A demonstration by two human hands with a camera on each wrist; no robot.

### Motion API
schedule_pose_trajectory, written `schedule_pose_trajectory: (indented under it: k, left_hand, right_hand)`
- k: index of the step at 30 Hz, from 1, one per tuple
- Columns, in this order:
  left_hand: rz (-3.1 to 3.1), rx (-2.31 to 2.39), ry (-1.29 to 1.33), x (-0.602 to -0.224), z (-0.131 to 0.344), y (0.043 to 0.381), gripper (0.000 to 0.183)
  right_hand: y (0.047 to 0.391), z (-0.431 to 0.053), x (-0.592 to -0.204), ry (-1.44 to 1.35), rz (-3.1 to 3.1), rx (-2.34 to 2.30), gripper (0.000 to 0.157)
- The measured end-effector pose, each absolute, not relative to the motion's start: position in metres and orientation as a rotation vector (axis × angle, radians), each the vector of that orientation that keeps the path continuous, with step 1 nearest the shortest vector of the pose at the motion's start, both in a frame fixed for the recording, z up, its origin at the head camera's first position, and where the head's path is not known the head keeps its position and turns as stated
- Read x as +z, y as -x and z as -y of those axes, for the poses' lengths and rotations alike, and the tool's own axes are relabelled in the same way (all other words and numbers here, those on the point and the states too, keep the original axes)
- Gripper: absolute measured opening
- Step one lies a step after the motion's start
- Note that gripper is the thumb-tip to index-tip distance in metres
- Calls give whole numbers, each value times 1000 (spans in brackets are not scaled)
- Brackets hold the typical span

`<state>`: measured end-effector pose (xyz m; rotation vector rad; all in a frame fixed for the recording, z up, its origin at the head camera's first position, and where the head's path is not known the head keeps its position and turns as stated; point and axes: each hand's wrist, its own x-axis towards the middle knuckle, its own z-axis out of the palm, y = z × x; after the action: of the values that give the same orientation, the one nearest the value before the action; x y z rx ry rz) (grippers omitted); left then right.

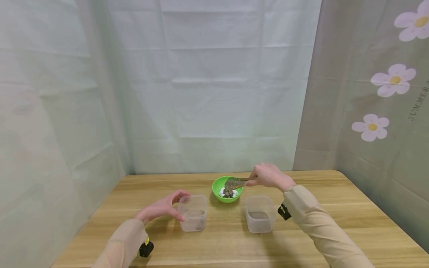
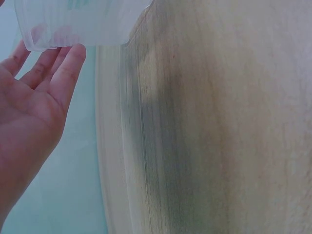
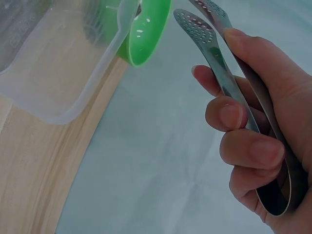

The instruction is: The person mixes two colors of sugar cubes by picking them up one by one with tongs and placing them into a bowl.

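My right hand (image 1: 268, 175) holds metal tongs (image 3: 234, 83) with perforated tips, its fingers curled round the two arms. In the head view the tongs' tips are over a green bowl (image 1: 218, 184), which holds white and dark brown pieces (image 1: 228, 193). A small gap parts the tips in the right wrist view. My left hand (image 1: 164, 207) holds the left side of a clear plastic container (image 1: 193, 224), thumb at the front and fingers towards the back. Fingertips press against its wall (image 2: 92, 29) in the left wrist view.
A second clear plastic container (image 1: 260, 225) stands right of the bowl, below my right forearm. All of these are on a wooden table (image 1: 228, 249). Pale cloth (image 1: 214, 93) hangs behind it and at both sides, with printed flowers on the right.
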<state>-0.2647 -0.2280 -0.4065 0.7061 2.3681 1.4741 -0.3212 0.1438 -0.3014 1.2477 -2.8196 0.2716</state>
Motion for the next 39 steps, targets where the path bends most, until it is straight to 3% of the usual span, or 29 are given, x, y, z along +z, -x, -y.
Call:
schedule_pose_trajectory:
  k: [13, 21, 31, 39]
  left_hand:
    - [-2356, 1477, -701, -408, 228, 267, 74]
    - [-2365, 1464, -695, -407, 227, 266, 76]
    - [-2375, 1462, -691, -407, 228, 266, 76]
    - [-2375, 1459, -710, -406, 227, 265, 74]
  right_hand:
    - [305, -116, -281, -1355, 2774, 188, 19]
    - [298, -85, -271, -1469, 2788, 127, 45]
    - [290, -47, -272, -1460, 2837, -149, 43]
    - [283, -20, -279, -1431, 2888, -301, 50]
